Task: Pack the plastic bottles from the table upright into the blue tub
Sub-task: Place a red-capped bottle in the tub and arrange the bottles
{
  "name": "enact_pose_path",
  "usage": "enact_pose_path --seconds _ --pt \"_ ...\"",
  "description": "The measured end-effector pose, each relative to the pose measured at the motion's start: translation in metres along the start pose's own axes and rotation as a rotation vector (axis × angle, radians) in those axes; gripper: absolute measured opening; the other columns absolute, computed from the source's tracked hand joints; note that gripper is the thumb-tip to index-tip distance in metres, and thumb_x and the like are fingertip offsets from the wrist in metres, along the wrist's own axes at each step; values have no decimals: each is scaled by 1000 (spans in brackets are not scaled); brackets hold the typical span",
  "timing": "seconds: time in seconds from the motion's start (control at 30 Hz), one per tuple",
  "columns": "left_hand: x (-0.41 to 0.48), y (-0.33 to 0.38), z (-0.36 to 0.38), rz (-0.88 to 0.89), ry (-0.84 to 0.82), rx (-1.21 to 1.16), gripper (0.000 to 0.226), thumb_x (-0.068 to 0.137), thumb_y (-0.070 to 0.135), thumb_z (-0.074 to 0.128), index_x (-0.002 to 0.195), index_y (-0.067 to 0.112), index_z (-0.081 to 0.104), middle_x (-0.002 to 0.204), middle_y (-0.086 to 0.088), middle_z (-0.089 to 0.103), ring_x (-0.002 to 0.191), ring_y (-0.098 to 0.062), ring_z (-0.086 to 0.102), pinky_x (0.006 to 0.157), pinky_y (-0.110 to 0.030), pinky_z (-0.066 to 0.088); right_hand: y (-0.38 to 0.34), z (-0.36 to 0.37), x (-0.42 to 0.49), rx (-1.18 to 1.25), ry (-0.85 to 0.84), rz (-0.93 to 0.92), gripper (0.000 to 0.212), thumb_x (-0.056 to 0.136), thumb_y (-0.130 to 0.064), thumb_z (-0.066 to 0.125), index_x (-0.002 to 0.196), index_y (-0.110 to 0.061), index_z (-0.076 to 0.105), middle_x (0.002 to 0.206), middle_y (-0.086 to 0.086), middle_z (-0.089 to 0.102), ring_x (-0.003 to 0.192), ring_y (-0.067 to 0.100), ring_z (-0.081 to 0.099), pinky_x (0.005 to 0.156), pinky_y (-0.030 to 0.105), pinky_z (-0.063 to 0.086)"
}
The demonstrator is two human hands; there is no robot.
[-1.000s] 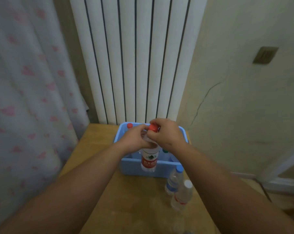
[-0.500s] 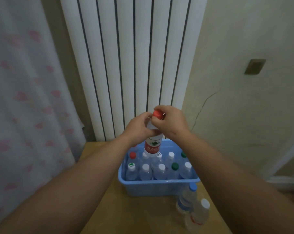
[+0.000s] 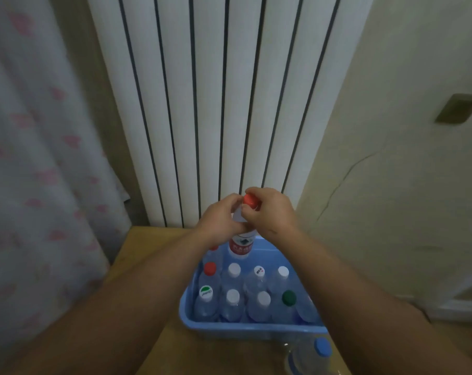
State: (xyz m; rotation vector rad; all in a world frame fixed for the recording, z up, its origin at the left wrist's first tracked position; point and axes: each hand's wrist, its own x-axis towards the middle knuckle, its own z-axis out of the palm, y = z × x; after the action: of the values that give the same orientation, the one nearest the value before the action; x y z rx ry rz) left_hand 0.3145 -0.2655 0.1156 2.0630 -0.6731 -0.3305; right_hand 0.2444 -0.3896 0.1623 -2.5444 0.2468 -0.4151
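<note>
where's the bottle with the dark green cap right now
In the head view, the dark-green-capped bottle stands upright in the blue tub, in its near row toward the right, just right of a white-capped bottle.

Red-capped bottle (image 3: 241, 243) upright above blue tub (image 3: 253, 331)

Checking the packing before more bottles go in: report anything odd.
Nothing is spilled or toppled. The bottles in the blue tub stand upright. Only the wall shows a crack.
</note>
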Motion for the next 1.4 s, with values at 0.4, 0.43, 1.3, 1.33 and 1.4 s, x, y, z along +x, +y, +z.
enact_pose_path --seconds 0.4,0.43,1.3,1.33,1.4 --pt "37 -73 28 -144 -76 287 72 51 70 65 116 39 62 107 11 68 99 -13 62 87 -39 54 53 75 27 9 -199 76 18 81 -26 62 97 -20 67 89 0 63 80 17 57 69 29 45" --pt "38 -77 29 -155 -87 302 69 53 68 67 115 39 63 105 10 69 97 -13 62 87 -39 54 55 80 29 6 -210 83 18 81 -26 62 98 -20 67 89 0 63 79 16 56 68 28 43" --pt "49 -122 55 -206 -197 891 47 72 59 67 115 39 65 117 3 54 117 -23 44 96 -39 33 94 140 30 32 -500 248 37 77 -26 70 114 -24 64 109 2 66 102 19 61 85 30 49" --pt "47 -123 55 -203 -185 884 47 73 58 67 117 39 64 117 3 54 117 -23 44 96 -39 34 94 138 29 16 -508 240 40 78 -26 70 117 -24 63 113 2 65 105 20 60 88 31 48" --pt "44 -124 53 -193 -159 873 48 74 53 69 120 40 62 119 4 54 117 -23 45 95 -39 35 93 133 27 -17 -506 222 42 79 -24 69 121 -23 62 119 3 64 111 21 58 93 33 47"
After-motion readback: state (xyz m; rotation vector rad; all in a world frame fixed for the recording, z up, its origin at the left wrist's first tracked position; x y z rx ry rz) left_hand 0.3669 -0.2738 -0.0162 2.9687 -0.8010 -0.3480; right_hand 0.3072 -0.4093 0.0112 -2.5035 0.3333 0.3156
